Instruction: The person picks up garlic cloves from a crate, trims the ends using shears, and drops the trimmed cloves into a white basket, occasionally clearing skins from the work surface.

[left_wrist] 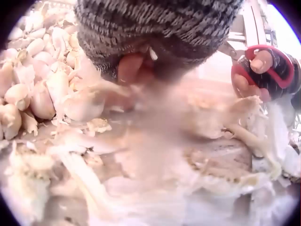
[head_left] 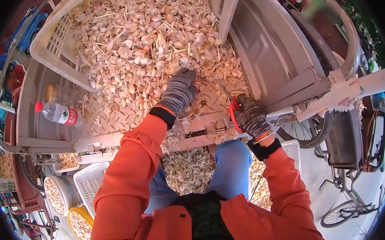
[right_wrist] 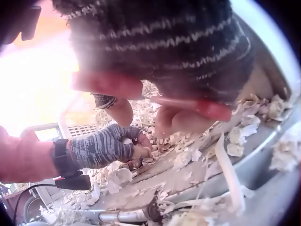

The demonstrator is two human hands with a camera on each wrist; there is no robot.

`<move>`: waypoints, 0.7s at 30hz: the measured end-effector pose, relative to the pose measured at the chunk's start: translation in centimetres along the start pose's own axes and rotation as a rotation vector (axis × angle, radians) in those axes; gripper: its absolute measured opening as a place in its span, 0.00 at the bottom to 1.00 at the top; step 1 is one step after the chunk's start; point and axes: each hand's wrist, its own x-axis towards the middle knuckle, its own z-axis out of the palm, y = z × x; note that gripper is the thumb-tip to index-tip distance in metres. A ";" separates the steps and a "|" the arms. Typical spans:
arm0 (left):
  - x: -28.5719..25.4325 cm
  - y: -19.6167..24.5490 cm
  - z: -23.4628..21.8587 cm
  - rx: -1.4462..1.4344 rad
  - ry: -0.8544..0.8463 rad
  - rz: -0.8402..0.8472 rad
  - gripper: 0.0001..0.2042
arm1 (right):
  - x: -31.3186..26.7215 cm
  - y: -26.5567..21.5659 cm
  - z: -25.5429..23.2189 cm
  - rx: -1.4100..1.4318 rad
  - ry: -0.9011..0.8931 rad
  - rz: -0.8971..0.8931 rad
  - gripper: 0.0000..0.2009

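Note:
My left hand (head_left: 179,92), in a grey knitted glove with bare fingertips, is at the near edge of a heap of garlic cloves (head_left: 134,58). Its fingers curl in around garlic (right_wrist: 128,141) among the loose pieces, as the right wrist view shows. My right hand (head_left: 251,117), gloved the same way, grips red-handled scissors (head_left: 234,114) at the right of the metal cart bed. Fingers pass through the red loops (left_wrist: 285,70) in the left wrist view. The blades point away from me, toward the heap. Dry skins and stalks (left_wrist: 84,174) lie beneath the left hand.
A white plastic crate (head_left: 49,61) borders the heap on the left. Plastic bottles (head_left: 61,114) lie beside it. The cart's metal side (head_left: 273,50) rises at the right. Below are a bucket (head_left: 69,196), a yellow-rimmed tub (head_left: 87,215) and a white basket (head_left: 91,182). Bicycles stand farther right.

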 end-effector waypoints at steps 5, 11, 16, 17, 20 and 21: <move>-4.3 4.8 -4.1 -1.261 -0.109 -0.576 0.11 | -1.9 -1.2 0.2 0.038 0.045 -0.226 0.14; -9.5 6.6 -4.2 -1.555 -0.005 -0.455 0.12 | -3.5 -3.2 -0.7 0.003 0.082 -0.397 0.15; -12.4 6.5 -5.0 -1.605 0.041 -0.465 0.12 | -4.5 -4.9 -1.1 0.032 -0.076 -0.391 0.14; -13.1 6.2 -5.3 -1.703 0.013 -0.448 0.12 | -4.3 -4.0 -0.1 0.135 -0.081 -0.252 0.13; -16.4 2.3 -4.3 -1.895 0.138 -0.633 0.11 | -1.9 -4.6 1.6 0.132 -0.016 -0.143 0.12; -17.1 0.6 -3.9 -2.014 0.164 -0.701 0.10 | -0.7 -5.4 1.9 0.024 0.058 -0.170 0.12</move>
